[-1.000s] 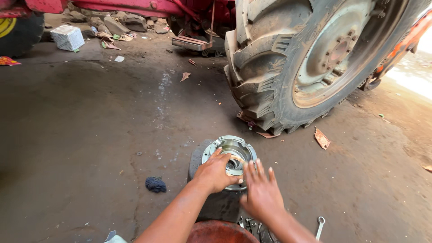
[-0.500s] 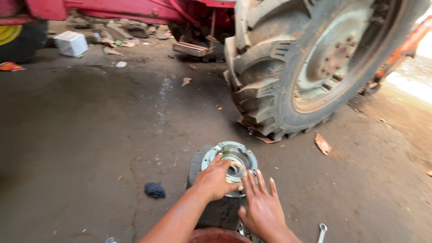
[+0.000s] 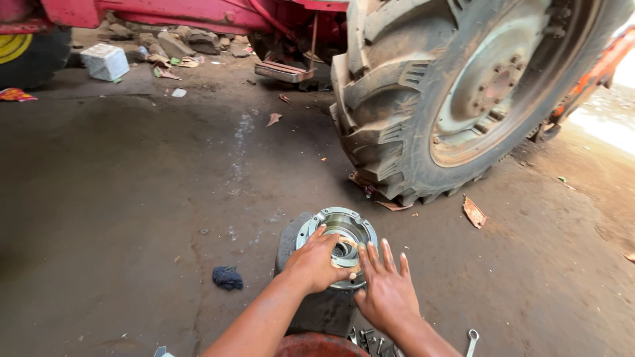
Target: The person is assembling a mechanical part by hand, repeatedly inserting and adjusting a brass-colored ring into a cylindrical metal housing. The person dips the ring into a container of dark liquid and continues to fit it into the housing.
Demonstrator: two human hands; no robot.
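Metal round hub (image 3: 337,231) sits atop a dark stand (image 3: 311,311) on the dirt floor (image 3: 132,218), below the big tractor tyre (image 3: 463,92). Left hand (image 3: 317,264) has closed tighter around a small part at its centre; right hand (image 3: 387,291), fingers spread, has settled flat on the near rim. Blue rag (image 3: 227,277) and wrench (image 3: 471,341) nearby.

Hub (image 3: 337,231): silver-grey metal with a greenish tint on the rim, set on a dark grey block (image 3: 291,241). Tyre (image 3: 390,106): black, dusted brown, with a chunky lug tread; its wheel (image 3: 493,86) is pale grey with rust-brown staining. Tractor body (image 3: 178,13): red. Floor (image 3: 119,198): dark grey-brown, with a whitish streak. Rag (image 3: 227,277): dark blue. Box (image 3: 104,61): white. Spanner (image 3: 471,340): silver.
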